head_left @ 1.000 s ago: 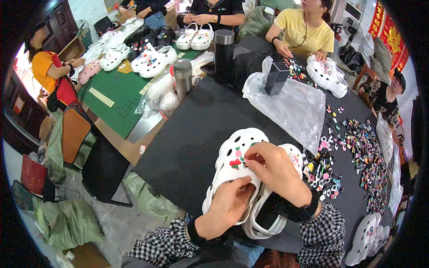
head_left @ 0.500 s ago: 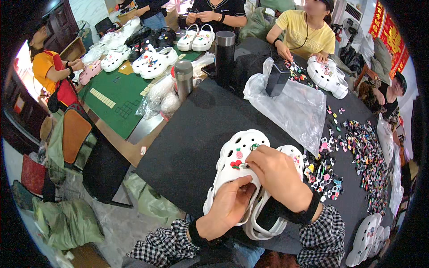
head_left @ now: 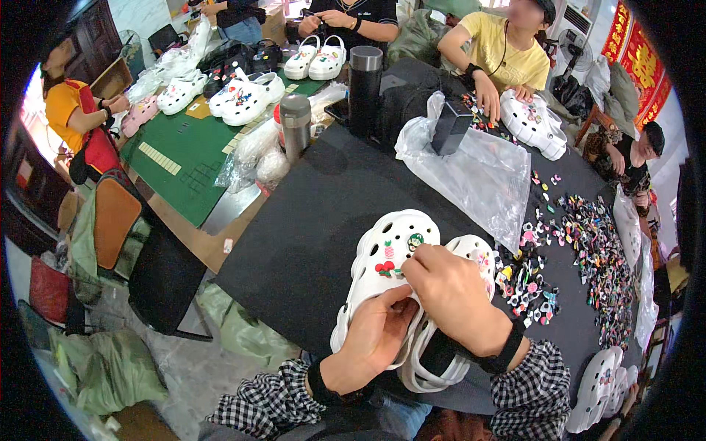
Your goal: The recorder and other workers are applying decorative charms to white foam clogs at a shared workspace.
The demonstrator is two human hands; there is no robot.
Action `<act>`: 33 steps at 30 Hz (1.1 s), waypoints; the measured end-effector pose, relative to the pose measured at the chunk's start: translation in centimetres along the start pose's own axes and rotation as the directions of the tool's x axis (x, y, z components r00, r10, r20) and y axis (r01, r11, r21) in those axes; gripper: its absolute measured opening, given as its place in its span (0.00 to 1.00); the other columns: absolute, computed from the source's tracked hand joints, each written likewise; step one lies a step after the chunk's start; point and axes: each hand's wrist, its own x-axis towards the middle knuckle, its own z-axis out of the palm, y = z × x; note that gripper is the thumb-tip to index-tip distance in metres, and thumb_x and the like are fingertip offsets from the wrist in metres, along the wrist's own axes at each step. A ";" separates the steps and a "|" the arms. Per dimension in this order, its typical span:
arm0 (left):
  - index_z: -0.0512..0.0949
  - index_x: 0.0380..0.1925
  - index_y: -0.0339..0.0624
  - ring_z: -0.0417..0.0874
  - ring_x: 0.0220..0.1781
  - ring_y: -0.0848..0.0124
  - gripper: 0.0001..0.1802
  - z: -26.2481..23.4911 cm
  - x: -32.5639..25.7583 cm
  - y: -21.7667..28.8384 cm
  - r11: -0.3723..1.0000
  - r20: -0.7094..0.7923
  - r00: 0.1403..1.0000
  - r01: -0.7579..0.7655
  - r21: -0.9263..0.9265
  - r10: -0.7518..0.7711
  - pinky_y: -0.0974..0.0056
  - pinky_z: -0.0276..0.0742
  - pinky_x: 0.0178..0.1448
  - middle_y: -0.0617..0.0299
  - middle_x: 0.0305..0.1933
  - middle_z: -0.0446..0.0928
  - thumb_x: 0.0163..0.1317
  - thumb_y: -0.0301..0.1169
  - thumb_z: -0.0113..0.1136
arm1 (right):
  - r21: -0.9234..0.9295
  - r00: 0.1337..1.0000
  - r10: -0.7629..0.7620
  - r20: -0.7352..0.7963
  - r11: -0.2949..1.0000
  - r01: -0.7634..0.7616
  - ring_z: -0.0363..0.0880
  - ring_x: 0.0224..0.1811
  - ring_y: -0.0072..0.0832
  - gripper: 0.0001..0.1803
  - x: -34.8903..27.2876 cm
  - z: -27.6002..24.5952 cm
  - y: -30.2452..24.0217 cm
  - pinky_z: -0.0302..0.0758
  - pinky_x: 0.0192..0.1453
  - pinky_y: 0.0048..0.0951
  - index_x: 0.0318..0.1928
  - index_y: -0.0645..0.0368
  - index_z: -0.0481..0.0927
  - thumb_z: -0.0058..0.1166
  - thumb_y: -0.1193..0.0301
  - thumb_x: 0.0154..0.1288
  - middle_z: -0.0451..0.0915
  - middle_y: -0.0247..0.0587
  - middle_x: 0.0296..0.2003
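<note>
Right in front of me, the white clog [head_left: 371,287] rests on the black bench [head_left: 287,250], toe pointing away from its handler, red cherries, a pineapple and a round green badge set in its upper. The left hand [head_left: 375,334] is curled firmly round the clog's foot opening, thumb over the rim. The right hand [head_left: 460,290] bends down onto the upper beside the cherries; its fingertips are hidden, so I can't tell how tightly they close or on what. A second clog [head_left: 478,250] sits just right of the first, and loose charms [head_left: 607,272] spread loose farther right. Left of the clog, on the floor, a green sack [head_left: 110,367] bulges, contents hidden. Beyond the clog, a clear plastic bag [head_left: 489,187] lies flattened; a black box [head_left: 451,128] stands at its far end, in or on it, I can't tell. Past the clog to the left stand a steel flask [head_left: 296,128] and a black flask [head_left: 365,92], both capped, contents unseen.
</note>
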 end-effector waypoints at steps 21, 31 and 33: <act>0.74 0.38 0.36 0.74 0.46 0.69 0.07 2.1 -1.0 1.1 1.000 -0.081 0.997 -0.015 -0.003 0.015 0.65 0.70 0.56 0.58 0.42 0.74 0.67 0.27 0.47 | -0.015 0.998 -0.067 -0.014 0.998 0.066 0.78 0.35 0.33 0.05 0.0 0.5 -0.2 0.76 0.29 0.30 0.27 0.60 0.75 0.55 0.72 0.49 0.73 0.40 0.29; 0.74 0.43 0.40 0.77 0.46 0.70 0.11 1.9 -0.9 1.5 0.997 -0.103 0.994 0.041 -0.060 -0.047 0.62 0.70 0.57 0.61 0.42 0.77 0.70 0.33 0.45 | -0.145 1.000 -0.027 0.006 0.989 0.028 0.74 0.32 0.30 0.07 -0.5 0.9 -1.8 0.71 0.36 0.29 0.28 0.60 0.78 0.53 0.70 0.49 0.72 0.38 0.28; 0.75 0.45 0.44 0.77 0.50 0.71 0.13 3.8 -1.9 1.7 0.998 -0.123 0.991 0.060 0.017 -0.057 0.63 0.72 0.57 0.63 0.45 0.77 0.71 0.36 0.43 | -0.333 0.999 -0.032 0.024 0.942 0.038 0.72 0.31 0.30 0.04 -0.1 1.0 -2.5 0.68 0.35 0.28 0.24 0.58 0.75 0.53 0.71 0.48 0.69 0.36 0.27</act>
